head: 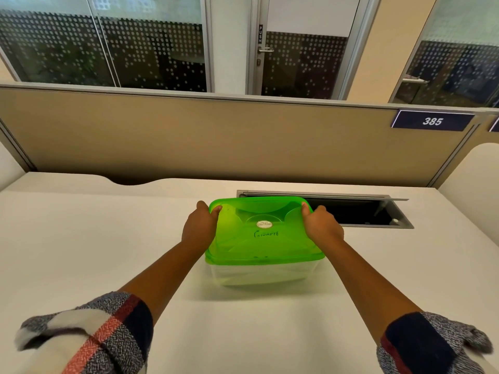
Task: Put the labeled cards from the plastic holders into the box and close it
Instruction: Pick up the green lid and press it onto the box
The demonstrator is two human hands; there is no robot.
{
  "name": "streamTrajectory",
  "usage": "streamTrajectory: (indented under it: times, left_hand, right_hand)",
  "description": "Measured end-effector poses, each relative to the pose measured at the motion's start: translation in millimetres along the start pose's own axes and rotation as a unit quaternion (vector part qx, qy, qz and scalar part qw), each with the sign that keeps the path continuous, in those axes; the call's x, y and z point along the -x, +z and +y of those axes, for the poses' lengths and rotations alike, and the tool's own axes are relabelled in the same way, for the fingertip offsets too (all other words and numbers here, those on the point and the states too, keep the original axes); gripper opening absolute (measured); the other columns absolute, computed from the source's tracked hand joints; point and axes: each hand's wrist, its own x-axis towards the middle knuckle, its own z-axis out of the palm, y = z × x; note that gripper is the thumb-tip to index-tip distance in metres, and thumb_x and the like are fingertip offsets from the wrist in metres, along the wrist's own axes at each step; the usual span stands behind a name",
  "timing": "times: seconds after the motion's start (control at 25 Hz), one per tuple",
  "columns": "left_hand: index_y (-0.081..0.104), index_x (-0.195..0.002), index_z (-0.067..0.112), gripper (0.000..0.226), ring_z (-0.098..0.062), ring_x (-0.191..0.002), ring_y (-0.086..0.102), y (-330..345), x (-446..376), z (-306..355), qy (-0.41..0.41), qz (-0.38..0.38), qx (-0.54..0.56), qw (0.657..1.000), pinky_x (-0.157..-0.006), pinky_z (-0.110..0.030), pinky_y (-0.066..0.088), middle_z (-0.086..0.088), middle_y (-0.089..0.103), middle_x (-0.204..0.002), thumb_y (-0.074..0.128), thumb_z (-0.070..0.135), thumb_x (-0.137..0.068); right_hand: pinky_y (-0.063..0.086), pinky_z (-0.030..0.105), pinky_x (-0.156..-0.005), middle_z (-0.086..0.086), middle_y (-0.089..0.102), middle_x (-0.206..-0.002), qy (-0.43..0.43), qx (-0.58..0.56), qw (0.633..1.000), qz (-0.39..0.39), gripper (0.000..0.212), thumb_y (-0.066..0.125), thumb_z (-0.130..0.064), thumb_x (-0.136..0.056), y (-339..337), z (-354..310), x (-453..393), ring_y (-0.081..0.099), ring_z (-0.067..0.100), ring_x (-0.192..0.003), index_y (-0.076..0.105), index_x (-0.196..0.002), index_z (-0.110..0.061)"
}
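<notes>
Lid: green, on the box, far edge looks raised.
Left hand, right hand: fingers curled over far corners, thumbs on top.
Tip: press down evenly until the corners seat.

White desk, clear box with green lid resting on it

Both forearms bare below rolled plaid sleeves (grey, navy, red, white).

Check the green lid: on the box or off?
On. The green lid sits flat over the clear box, rim overlapping its top edge; left hand and right hand grip its sides. Whether it's fully snapped down: cannot tell.
</notes>
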Motion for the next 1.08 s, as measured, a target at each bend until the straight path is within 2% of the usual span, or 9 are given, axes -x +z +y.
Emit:
streamTrajectory:
  times: [0.16, 0.32, 0.52, 0.68, 0.84, 1.08]
  left_hand:
    - [0.039, -0.116, -0.001, 0.046, -0.043, -0.102, 0.058, -5, 8, 11, 0.011, -0.017, -0.13, 0.991, -0.079, -0.042, 0.044, -0.028, 0.062, -0.11, 0.027, 0.039, -0.096]
    - [0.044, -0.114, 0.002, 0.049, -0.042, -0.104, 0.057, -1, 33, 7, -0.038, 0.006, -0.193, 0.981, -0.081, -0.041, 0.042, -0.023, 0.063, -0.113, 0.024, 0.043, -0.095]
    - [0.05, -0.109, -0.001, 0.046, -0.041, -0.107, 0.056, -1, 47, 7, -0.088, 0.022, -0.111, 0.99, -0.088, -0.041, 0.043, -0.024, 0.061, -0.115, 0.022, 0.032, -0.097]
    - [0.048, -0.112, -0.002, 0.038, -0.04, -0.107, 0.055, 3, 50, -3, -0.053, 0.005, -0.108, 0.993, -0.086, -0.042, 0.043, -0.023, 0.057, -0.116, 0.02, 0.02, -0.098]
    - [0.053, -0.102, -0.005, 0.047, -0.043, -0.103, 0.055, -1, 48, -6, -0.059, 0.021, -0.036, 0.997, -0.085, -0.043, 0.042, -0.027, 0.06, -0.11, 0.017, 0.026, -0.098]
    - [0.055, -0.097, -0.004, 0.05, -0.043, -0.1, 0.057, 3, 49, -7, -0.074, 0.034, -0.019, 0.997, -0.081, -0.042, 0.042, -0.028, 0.062, -0.106, 0.018, 0.031, -0.098]
  right_hand:
    - [0.043, 0.041, -0.089, 0.021, 0.058, -0.123, 0.019, -0.007, 1.0, 0.0, 0.062, 0.027, -0.054, -0.094, -2, -3, 2, 0.055, 0.038, -0.113, 0.048, -0.117, 0.0]
    - [0.042, 0.041, -0.09, 0.021, 0.057, -0.125, 0.021, -0.016, 1.0, -0.002, 0.062, 0.025, -0.052, -0.095, -3, -3, 4, 0.054, 0.038, -0.114, 0.05, -0.116, 0.0]
    - [0.043, 0.041, -0.087, 0.021, 0.058, -0.122, 0.023, -0.022, 0.999, 0.01, 0.062, 0.025, -0.053, -0.095, -7, -1, -2, 0.055, 0.038, -0.111, 0.051, -0.115, 0.0]
    - [0.043, 0.04, -0.086, 0.021, 0.059, -0.121, 0.025, -0.02, 0.999, 0.002, 0.061, 0.026, -0.052, -0.095, -1, 3, 0, 0.056, 0.038, -0.11, 0.051, -0.115, 0.0]
    - [0.043, 0.04, -0.088, 0.021, 0.058, -0.124, 0.021, -0.029, 0.999, 0.003, 0.062, 0.026, -0.052, -0.095, -2, -5, 0, 0.055, 0.038, -0.112, 0.05, -0.116, 0.0]
    - [0.042, 0.04, -0.086, 0.023, 0.057, -0.123, 0.01, -0.048, 0.999, -0.009, 0.06, 0.029, -0.051, -0.095, -2, 0, -2, 0.054, 0.039, -0.113, 0.05, -0.115, 0.001]
